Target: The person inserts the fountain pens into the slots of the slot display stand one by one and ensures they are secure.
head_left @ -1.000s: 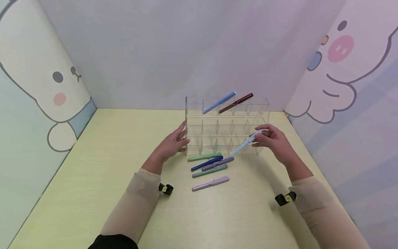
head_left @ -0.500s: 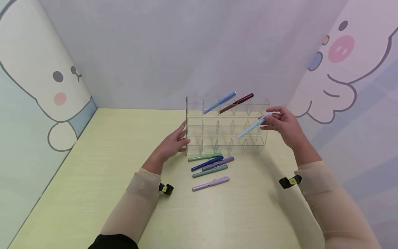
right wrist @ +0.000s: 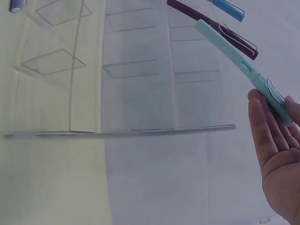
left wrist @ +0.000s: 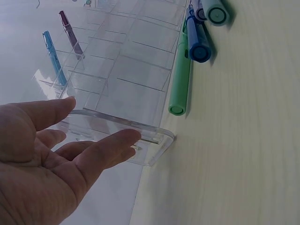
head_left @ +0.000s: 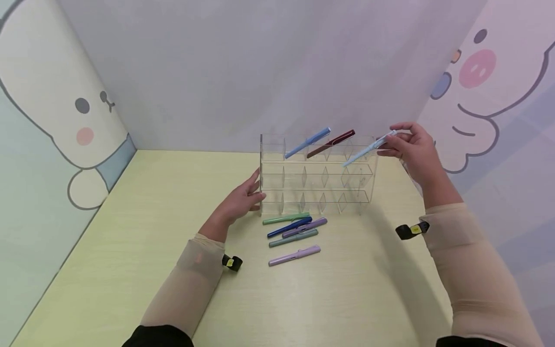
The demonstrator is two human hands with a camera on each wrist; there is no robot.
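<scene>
A clear acrylic pen rack (head_left: 314, 167) with three tiers stands on the table. My left hand (head_left: 240, 200) rests against its left side panel, fingers fairly straight in the left wrist view. Between thumb and fingers, my right hand (head_left: 412, 147) pinches a pale blue pen (head_left: 366, 150) by its cap end, the other end slanting down over the right part of the top tier. A blue pen (head_left: 308, 142) and a dark red pen (head_left: 331, 143) lean in that top tier, farther left.
On the table before the rack lie a green pen (head_left: 286, 218), a dark blue pen (head_left: 289, 226), a purple pen (head_left: 305, 227), a grey-green pen (head_left: 293, 238) and a lilac pen (head_left: 295, 255). A grey wall (head_left: 195, 82) rises behind.
My right hand has lifted the pale blue pen up and to the right, from the lowest tier's height to the top tier. My left hand has stayed at the rack's side.
</scene>
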